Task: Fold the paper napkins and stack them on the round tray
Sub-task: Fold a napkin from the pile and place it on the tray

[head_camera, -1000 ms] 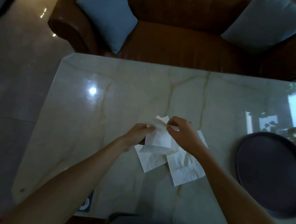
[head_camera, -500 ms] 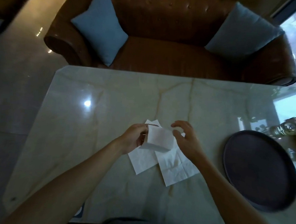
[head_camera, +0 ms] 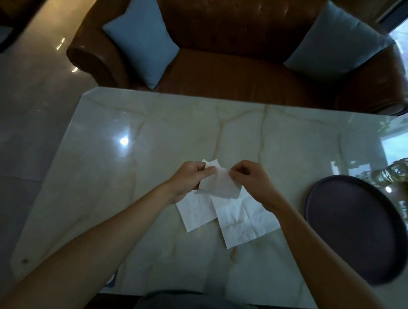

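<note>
White paper napkins (head_camera: 242,218) lie at frame centre on a pale cream marble table (head_camera: 151,132) veined in tan, a dark purple-grey round tray (head_camera: 356,233) at right, and blue cushions (head_camera: 143,33) on a brown leather sofa (head_camera: 239,68) above.

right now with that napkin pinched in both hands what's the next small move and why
Probably carry the folded napkin right to the round tray. The left hand and right hand pinch it already folded small, above the flat napkins, and the tray looks bare.

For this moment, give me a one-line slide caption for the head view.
Both hands, left hand and right hand, fold a napkin above two flat napkins on the table; the round tray sits bare.
</note>
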`<state>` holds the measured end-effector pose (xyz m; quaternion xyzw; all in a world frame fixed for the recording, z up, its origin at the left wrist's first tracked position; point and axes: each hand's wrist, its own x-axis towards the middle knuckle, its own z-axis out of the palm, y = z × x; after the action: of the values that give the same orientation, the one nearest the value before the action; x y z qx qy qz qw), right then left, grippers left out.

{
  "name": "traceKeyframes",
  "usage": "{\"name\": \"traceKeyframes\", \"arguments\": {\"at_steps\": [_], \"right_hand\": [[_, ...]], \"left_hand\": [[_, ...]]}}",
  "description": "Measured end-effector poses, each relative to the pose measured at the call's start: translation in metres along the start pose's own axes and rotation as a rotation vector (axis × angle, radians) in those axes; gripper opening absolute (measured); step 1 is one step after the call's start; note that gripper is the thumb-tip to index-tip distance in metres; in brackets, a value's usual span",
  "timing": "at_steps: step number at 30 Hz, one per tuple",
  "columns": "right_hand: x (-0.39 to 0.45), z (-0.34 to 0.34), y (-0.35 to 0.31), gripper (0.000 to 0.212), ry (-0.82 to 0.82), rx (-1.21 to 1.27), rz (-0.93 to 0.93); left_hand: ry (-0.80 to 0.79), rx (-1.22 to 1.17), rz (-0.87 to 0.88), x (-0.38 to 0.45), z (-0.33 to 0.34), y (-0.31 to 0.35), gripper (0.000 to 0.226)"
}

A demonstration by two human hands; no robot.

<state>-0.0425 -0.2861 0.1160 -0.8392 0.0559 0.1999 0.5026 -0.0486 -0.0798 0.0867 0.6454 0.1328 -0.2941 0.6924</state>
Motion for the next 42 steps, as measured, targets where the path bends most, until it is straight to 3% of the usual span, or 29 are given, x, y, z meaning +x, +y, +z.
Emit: {"name": "traceKeyframes", "arguments": {"at_steps": [12, 16, 21, 23, 26, 29, 32, 35, 42], "right_hand": [[-0.006, -0.009, 0.012, 0.010, 0.023, 0.151, 0.042], [-0.009, -0.005, 0.024, 0.015, 0.092, 0.302, 0.126], [-0.019, 0.004, 0.031, 0.027, -0.061, 0.494, 0.195], [-0.019, 0.010, 0.032, 0.022, -0.021, 0.530, 0.186], [-0.017, 0.014, 0.031, 0.034, 0.053, 0.495, 0.182], [-0.016, 0.014, 0.028, 0.045, 0.061, 0.465, 0.143], [-0.014, 0.014, 0.025, 0.028, 0.071, 0.433, 0.115], [-0.011, 0.016, 0.025, 0.020, 0.059, 0.397, 0.103], [-0.009, 0.011, 0.028, 0.022, -0.025, 0.319, 0.086]], "left_hand": [[0.047, -0.023, -0.010, -0.005, 0.003, 0.008, 0.021], [0.053, -0.075, -0.004, -0.004, 0.005, 0.009, 0.021], [0.087, -0.158, -0.017, -0.001, 0.005, 0.012, 0.017], [0.109, -0.076, 0.006, -0.001, 0.003, 0.013, 0.019], [0.116, 0.136, 0.099, -0.006, 0.001, 0.011, 0.059], [0.049, 0.302, 0.199, -0.011, 0.001, 0.011, 0.075], [0.020, 0.557, 0.229, -0.010, -0.001, 0.007, 0.081], [0.041, 0.720, 0.248, -0.008, -0.001, 0.000, 0.068], [0.044, 0.827, 0.359, -0.012, -0.007, 0.003, 0.024]]}}
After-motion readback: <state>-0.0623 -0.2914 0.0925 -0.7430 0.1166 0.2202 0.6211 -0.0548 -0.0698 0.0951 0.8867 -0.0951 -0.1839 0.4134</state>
